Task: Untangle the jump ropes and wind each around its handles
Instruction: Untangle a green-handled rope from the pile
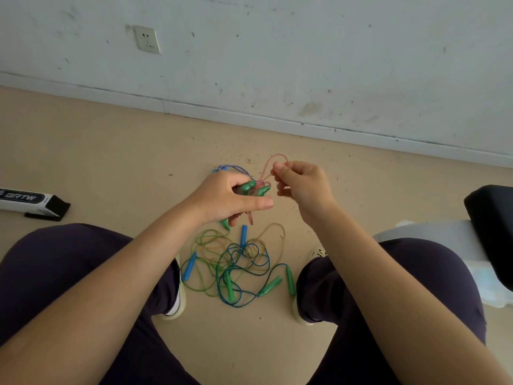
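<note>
- Scuffed white wall [305,51] with a socket [147,39] meets a beige floor [111,151] strewn with small debris.
- Left hand [224,200] grips a pair of green plastic handles [254,188] with pink cord wound about them, held above the floor.
- Right hand [304,184] pinches a translucent pink cord loop [273,159] that rises from those handles.
- Tangled green, blue and yellowish thin ropes [236,259] with blue and green handles lie on the floor between the person's shoes.
- Blue-and-white braided rope [236,169] shows behind the left hand.
- White-and-black box [30,202] lies at far left.
</note>
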`<action>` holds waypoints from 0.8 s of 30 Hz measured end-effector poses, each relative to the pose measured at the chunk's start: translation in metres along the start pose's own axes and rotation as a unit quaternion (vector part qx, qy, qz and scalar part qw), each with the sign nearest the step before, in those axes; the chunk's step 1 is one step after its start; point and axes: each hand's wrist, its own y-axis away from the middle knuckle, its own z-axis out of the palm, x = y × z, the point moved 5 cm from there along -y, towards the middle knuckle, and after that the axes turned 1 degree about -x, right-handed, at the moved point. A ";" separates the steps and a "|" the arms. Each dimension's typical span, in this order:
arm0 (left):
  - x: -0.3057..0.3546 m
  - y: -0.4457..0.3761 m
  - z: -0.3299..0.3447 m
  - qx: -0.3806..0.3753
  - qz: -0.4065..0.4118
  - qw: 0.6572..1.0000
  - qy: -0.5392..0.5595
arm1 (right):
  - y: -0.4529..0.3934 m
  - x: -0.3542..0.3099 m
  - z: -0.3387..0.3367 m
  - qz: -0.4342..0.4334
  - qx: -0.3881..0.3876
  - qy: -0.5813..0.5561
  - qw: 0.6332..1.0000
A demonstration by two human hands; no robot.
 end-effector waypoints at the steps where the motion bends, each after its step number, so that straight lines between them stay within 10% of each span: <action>1: -0.003 0.000 0.000 -0.002 0.000 1.000 0.003 | 0.002 0.004 0.006 0.024 -0.038 -0.041 0.998; 7: -0.005 -0.001 0.004 -0.027 0.012 0.999 0.026 | 0.013 0.006 0.029 0.088 -0.239 -0.092 0.962; 14: 0.003 0.003 0.005 -0.039 -0.009 0.999 0.015 | 0.008 0.006 0.025 0.056 -0.176 -0.105 0.977; 19: -0.002 0.009 0.016 -0.078 -0.012 0.997 -0.002 | -0.011 -0.002 -0.018 0.039 0.016 -0.129 0.991; 24: -0.005 0.005 0.005 -0.015 -0.009 1.000 -0.010 | -0.004 0.001 -0.002 0.051 -0.060 -0.134 0.988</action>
